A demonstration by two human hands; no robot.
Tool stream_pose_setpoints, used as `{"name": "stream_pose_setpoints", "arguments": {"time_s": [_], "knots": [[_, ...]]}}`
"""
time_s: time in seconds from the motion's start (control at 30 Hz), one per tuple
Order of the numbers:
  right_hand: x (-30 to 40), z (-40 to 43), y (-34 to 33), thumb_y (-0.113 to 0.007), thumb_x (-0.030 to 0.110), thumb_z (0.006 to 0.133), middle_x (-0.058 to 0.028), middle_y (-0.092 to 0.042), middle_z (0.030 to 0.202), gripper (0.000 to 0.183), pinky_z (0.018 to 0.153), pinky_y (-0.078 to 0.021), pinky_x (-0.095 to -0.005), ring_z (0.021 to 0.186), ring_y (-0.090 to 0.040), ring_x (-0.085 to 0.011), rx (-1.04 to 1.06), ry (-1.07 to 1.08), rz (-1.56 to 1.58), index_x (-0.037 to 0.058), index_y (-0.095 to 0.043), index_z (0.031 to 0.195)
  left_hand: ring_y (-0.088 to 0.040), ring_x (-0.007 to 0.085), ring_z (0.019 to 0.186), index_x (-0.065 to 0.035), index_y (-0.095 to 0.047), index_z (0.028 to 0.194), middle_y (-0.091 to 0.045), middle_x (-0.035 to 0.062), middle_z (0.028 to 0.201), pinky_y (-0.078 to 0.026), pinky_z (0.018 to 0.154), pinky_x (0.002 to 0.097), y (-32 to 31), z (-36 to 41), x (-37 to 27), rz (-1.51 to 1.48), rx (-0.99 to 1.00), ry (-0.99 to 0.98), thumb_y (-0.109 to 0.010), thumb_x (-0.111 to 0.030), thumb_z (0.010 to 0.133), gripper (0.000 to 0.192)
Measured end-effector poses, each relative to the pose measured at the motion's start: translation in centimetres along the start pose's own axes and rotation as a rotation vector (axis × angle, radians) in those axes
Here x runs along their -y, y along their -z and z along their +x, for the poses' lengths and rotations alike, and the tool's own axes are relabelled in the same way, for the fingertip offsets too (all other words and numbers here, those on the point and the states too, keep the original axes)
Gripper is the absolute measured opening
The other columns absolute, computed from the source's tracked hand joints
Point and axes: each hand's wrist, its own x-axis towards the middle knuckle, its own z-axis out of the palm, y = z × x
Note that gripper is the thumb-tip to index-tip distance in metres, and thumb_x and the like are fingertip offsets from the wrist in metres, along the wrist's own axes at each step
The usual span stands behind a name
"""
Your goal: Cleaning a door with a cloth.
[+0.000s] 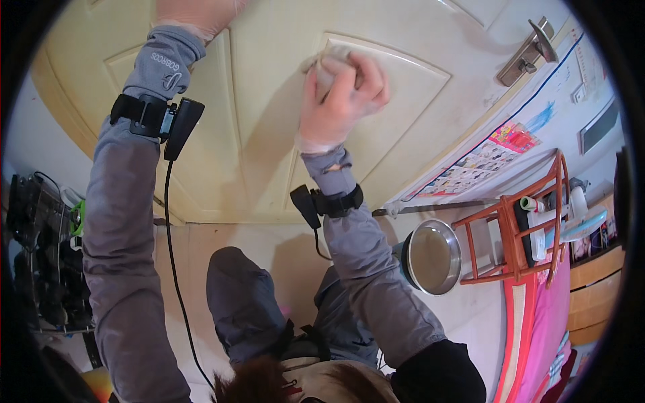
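Observation:
A cream panelled door (272, 116) stands before me. My right hand (337, 95), in a thin see-through glove, is bent around a pale, crumpled cloth (335, 54) pressed on the upper edge of a raised door panel. At the top left, my left hand (196, 15), gloved too, lies over the door; its fingers are cut off by the picture's edge, so whether it holds anything is hidden. The metal door handle (543, 41) is at the upper right, away from both hands. A steel basin (434, 257) with cloudy, brownish liquid stands right of my right forearm.
A reddish wooden chair (510, 237) holding several items is beside the basin, with a pink-covered bed (541, 322) below it. At the left stands a wire rack (48, 262) with dark items. A black cable (176, 282) hangs from my left wrist strap.

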Motion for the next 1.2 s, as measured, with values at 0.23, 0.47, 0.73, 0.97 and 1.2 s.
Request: {"name": "stream_pose_setpoints", "arguments": {"time_s": [0.23, 0.47, 0.73, 0.97, 1.2], "knots": [[-2.0, -4.5, 1.6, -0.071, 0.015, 0.078, -0.0121, -0.055, 0.119, 0.037, 0.097, -0.0391, -0.0484, 0.115, -0.048, -0.0348, 0.166, 0.171, -0.132, 0.0074, -0.061, 0.112, -0.025, 0.0305, 0.145, -0.0196, -0.036, 0.150, -0.031, 0.0071, 0.157, -0.016, 0.119, 0.0514, -0.4, -0.5, 0.3, 0.046, 0.005, -0.010, -0.057, -0.030, 0.084, 0.070], [-3.9, -4.1, -0.8, -0.075, 0.012, 0.070, -0.0035, -0.056, 0.120, 0.039, 0.096, -0.0381, -0.0500, 0.121, -0.046, -0.0337, 0.037, 0.146, -0.010, 0.0167, -0.066, 0.108, -0.027, 0.0318, 0.144, -0.0170, -0.038, 0.149, -0.033, 0.0086, 0.156, -0.018, 0.118, 0.0517, -0.9, 0.2, 0.4, 0.027, -0.122, -0.055, -0.056, -0.029, 0.085, 0.068], [-10.4, -5.1, 6.3, -0.078, 0.014, 0.069, -0.0043, -0.054, 0.123, 0.032, 0.098, -0.0357, -0.0495, 0.123, -0.044, -0.0351, 0.170, 0.150, -0.079, 0.0188, -0.066, 0.098, -0.025, 0.0331, 0.146, -0.0152, -0.038, 0.149, -0.032, 0.0113, 0.156, -0.013, 0.119, 0.0514, -1.1, -0.5, 0.1, -0.001, -0.074, -0.034, -0.053, -0.034, 0.087, 0.067], [-13.8, 7.7, 8.0, -0.077, 0.012, 0.075, -0.0121, -0.052, 0.120, 0.025, 0.098, -0.0327, -0.0481, 0.113, -0.044, -0.0349, -0.216, 0.022, -0.103, 0.0120, -0.066, 0.098, -0.039, 0.0297, 0.137, -0.0250, -0.041, 0.149, -0.043, 0.0075, 0.150, -0.030, 0.113, 0.0460, -2.5, 0.7, 0.5, -0.070, -0.215, -0.126, -0.047, -0.037, 0.098, 0.052], [-16.1, 0.0, 8.8, -0.077, 0.011, 0.073, -0.0125, -0.054, 0.118, 0.027, 0.098, -0.0346, -0.0476, 0.114, -0.045, -0.0347, -0.164, -0.059, -0.128, 0.0115, -0.066, 0.098, -0.039, 0.0312, 0.136, -0.0214, -0.041, 0.149, -0.043, 0.0078, 0.150, -0.030, 0.113, 0.0454, -1.9, 0.8, 0.6, -0.045, -0.206, -0.179, -0.047, -0.034, 0.098, 0.052]]}}
